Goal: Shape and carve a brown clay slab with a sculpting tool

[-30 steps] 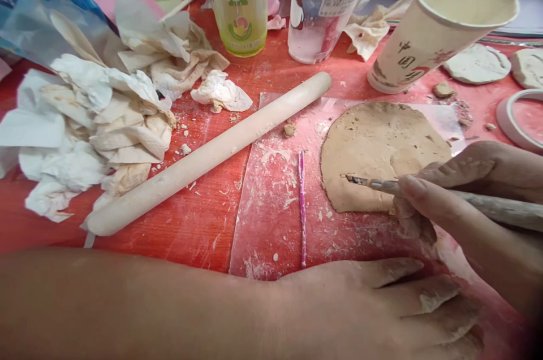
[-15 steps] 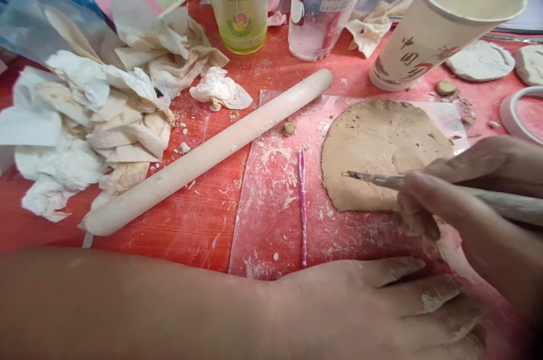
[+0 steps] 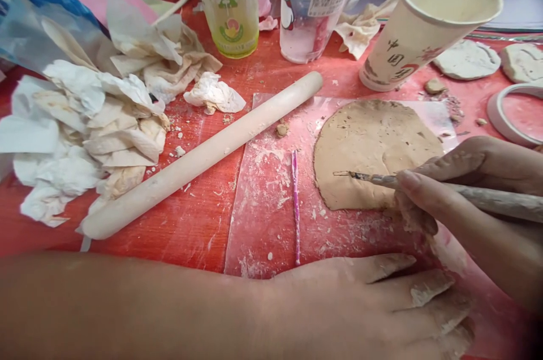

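Observation:
A flattened slab of brown clay [image 3: 373,134] lies on a clear plastic sheet [image 3: 258,202], its edge rough and its surface dotted with small pits. My right hand [image 3: 470,190] pinches a slim clay carving tool [image 3: 487,197], with its dark tip resting on the left part of the slab. A thin narrow outline shows at the tip; whether it is a wire loop or a groove I cannot tell. My left hand [image 3: 382,303], smeared with clay, lies palm down below the slab with fingers stretched out. Left of the slab is a thin purple stick [image 3: 296,207].
A rolling pin [image 3: 203,159] lies slanted across the red table. Crumpled tissues [image 3: 89,128] pile up at left. Two plastic cups [image 3: 233,15] and a paper cup [image 3: 407,38] stand behind. A white ring [image 3: 504,117] and pale clay discs [image 3: 466,60] are at right.
The carving tool's dark tip has shifted slightly right over the clay, and the thin outline at it looks longer. My left hand stays in place. The view has moved a little.

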`<state>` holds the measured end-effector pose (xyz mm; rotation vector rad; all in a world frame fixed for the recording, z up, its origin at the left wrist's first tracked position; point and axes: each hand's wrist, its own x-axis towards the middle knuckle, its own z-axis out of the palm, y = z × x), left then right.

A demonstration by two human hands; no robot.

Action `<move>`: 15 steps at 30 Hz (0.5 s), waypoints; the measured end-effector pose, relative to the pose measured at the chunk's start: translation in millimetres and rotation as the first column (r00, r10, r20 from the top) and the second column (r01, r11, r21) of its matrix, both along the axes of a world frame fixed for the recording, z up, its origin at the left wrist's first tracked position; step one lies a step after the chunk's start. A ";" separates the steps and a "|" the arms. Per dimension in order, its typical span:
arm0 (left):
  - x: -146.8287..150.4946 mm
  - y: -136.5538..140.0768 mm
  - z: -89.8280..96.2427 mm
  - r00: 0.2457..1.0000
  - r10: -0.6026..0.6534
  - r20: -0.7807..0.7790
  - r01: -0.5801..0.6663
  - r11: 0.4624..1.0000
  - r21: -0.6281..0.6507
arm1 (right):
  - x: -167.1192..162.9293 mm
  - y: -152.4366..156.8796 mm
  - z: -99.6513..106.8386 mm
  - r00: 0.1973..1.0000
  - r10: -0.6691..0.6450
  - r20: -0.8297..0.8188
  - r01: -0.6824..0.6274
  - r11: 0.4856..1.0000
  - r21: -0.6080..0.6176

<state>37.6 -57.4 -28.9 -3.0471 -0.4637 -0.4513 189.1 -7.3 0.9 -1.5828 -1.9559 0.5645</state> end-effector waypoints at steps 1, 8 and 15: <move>0.7 0.0 -1.2 1.000 -0.012 0.020 0.012 1.000 -0.007 | 0.0 0.0 0.2 1.000 0.006 0.001 -0.006 1.000 0.004; 0.7 2.0 -2.1 0.997 -0.044 0.068 0.047 0.998 -0.043 | 0.4 0.5 1.0 1.000 -0.005 -0.006 0.005 1.000 -0.008; 0.2 1.4 -1.2 0.997 -0.053 0.054 0.056 0.997 -0.056 | -1.7 2.3 0.2 1.000 0.008 0.026 -0.009 1.000 0.014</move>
